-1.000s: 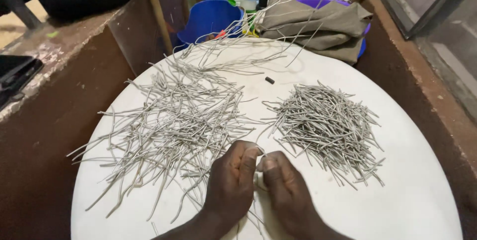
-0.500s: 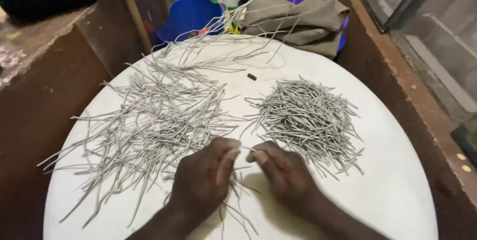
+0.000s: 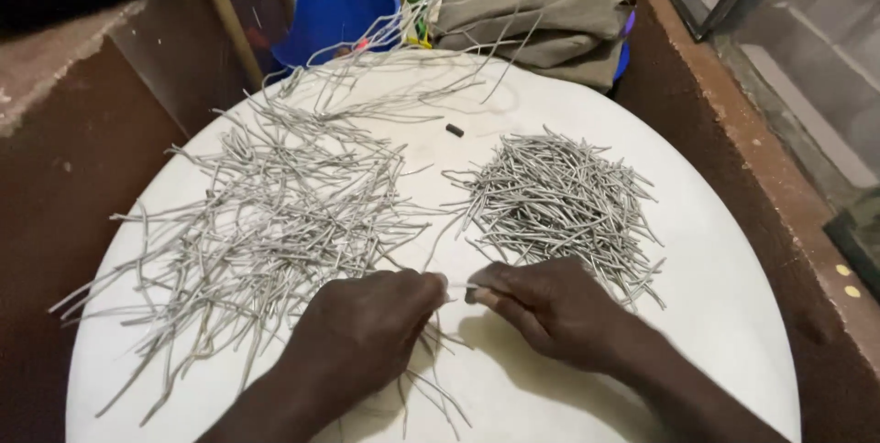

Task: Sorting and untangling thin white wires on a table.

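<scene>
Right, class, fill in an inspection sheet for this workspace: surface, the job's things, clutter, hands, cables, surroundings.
Surface: round white table, bare toward the near right edge.
Job's things: loose heap of long grey strands on the left; tidier pile of short grey pieces on the right; one thin strand pinched between both hands.
Clutter: small dark bit near the far middle.
Hands: left hand and right hand meet fingertip to fingertip.
Cables: nothing seen.
Surroundings: blue bucket, folded olive cloth, brown walls.
</scene>
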